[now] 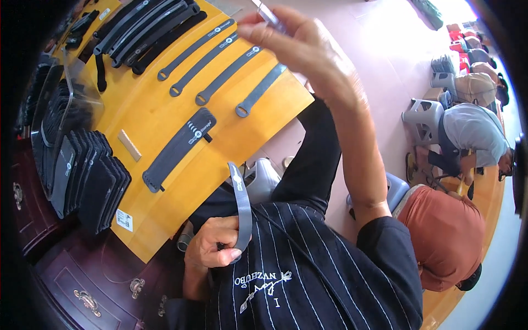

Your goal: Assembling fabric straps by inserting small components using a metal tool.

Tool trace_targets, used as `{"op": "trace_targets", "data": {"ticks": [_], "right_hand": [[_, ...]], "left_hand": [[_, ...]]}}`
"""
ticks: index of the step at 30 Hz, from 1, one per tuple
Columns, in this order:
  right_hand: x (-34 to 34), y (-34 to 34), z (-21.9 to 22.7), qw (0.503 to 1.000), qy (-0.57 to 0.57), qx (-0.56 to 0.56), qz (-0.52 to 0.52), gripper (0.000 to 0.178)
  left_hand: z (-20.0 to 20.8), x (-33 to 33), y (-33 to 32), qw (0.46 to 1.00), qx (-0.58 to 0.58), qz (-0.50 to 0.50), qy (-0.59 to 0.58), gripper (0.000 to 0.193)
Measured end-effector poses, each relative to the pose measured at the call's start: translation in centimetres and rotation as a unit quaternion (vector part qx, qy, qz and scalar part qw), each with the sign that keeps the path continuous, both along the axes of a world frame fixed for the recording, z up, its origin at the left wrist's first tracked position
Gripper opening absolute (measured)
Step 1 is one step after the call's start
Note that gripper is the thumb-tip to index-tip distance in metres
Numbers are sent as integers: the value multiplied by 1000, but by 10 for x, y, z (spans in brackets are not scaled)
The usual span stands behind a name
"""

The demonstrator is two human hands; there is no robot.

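Note:
My left hand point(217, 242) is closed on a dark grey strap point(242, 203) with white print, which curves upward in front of my striped shirt. My right hand point(308, 47) is raised beyond the table's right edge, its fingers pinching a slim silvery object point(268, 13) whose kind I cannot make out. Just left of that hand, several grey straps with slotted ends lie side by side, among them one strap point(228, 74) and a plainer one point(261, 91). Closer to me on the table rests a flat bundle of grey straps point(179, 148).
The yellow tabletop point(231, 129) carries a small wooden block point(130, 144), a white label point(125, 220), stacked dark strap bundles point(102, 192), a clear plastic holder point(74, 99) and more straps point(146, 33) at the back. Dark drawers point(82, 286) stand lower left. Seated people point(440, 236) are at right.

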State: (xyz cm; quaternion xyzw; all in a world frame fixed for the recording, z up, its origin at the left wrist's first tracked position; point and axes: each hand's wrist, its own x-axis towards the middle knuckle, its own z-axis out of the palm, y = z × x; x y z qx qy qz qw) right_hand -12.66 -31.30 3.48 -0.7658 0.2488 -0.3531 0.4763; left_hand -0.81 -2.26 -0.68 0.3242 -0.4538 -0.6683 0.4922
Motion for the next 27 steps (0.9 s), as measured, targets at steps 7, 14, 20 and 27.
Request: {"op": "trace_targets", "data": {"ticks": [7, 14, 20, 27], "right_hand": [[-4, 97, 2, 936, 101, 18, 336, 24], [-19, 94, -5, 859, 230, 110, 444, 34], [-21, 99, -23, 887, 134, 87, 434, 30], [4, 123, -32, 829, 197, 231, 470, 37]], "left_hand": [[16, 14, 7, 997, -28, -30, -58, 23], [18, 50, 24, 994, 22, -10, -109, 22], [11, 66, 41, 967, 95, 81, -223, 12], [12, 70, 48, 943, 112, 136, -282, 11]]}}
